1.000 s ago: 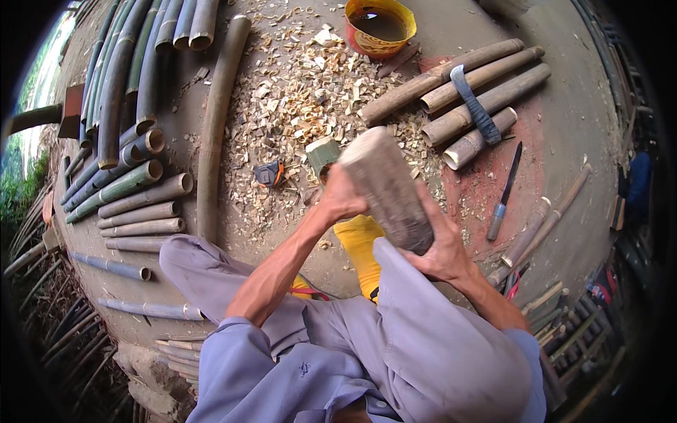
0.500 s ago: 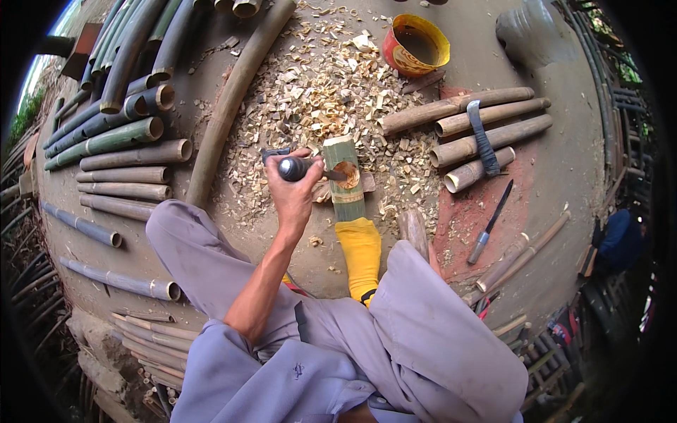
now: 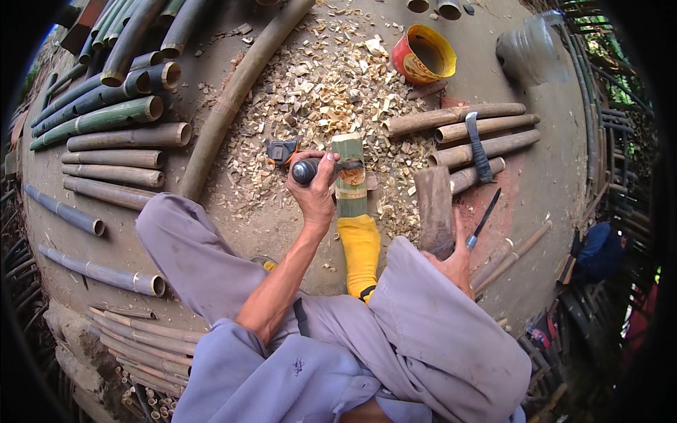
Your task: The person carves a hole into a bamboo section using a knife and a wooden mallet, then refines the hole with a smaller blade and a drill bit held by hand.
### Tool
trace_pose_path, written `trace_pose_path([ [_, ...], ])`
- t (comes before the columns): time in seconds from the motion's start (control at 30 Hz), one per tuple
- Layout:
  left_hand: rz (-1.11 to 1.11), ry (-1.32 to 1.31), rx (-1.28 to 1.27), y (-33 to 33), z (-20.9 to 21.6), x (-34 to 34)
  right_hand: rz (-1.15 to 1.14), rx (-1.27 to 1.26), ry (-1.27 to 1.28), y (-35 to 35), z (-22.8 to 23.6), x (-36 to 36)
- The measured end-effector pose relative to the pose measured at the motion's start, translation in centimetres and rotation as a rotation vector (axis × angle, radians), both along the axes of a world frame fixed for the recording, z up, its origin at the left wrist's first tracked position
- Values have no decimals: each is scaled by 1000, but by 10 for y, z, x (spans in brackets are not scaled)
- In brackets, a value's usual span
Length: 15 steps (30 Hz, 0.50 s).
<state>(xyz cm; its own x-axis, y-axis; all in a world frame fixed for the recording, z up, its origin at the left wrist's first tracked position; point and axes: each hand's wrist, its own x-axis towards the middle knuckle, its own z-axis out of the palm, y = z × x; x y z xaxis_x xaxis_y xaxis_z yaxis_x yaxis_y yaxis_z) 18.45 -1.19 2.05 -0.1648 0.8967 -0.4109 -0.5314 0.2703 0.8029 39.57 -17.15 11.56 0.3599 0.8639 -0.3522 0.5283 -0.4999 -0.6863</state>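
Note:
My left hand (image 3: 315, 187) is closed around the dark handle of a chisel (image 3: 306, 170). The chisel's blade lies over a hollow cut in the side of a green bamboo piece (image 3: 350, 204). My foot in a yellow sock (image 3: 360, 254) presses on the near end of that bamboo. A thick, worn wooden block (image 3: 434, 208) rises beside my right knee. My right hand (image 3: 455, 262) has its thumb and fingers around the block's lower end, one finger lying along its side. A black and orange tape measure (image 3: 282, 151) sits just beyond my left hand.
Wood chips (image 3: 317, 92) cover the ground ahead. A red and yellow tin (image 3: 424, 53) stands beyond them. At right lie bamboo poles (image 3: 486, 148), a hooked blade with a wrapped handle (image 3: 479, 151) and a knife (image 3: 485, 220). More bamboo tubes (image 3: 99, 127) are stacked at left.
My right hand has come out from behind the knee, and the wooden block has moved up and right with it. My left hand with the chisel has shifted slightly right, uncovering the tape measure.

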Motion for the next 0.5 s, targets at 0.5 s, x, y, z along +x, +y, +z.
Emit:
trace_pose_path([
  [0.5,-128,599,313,-38,-53,14,1323,162,-739,193,91,-69],
])
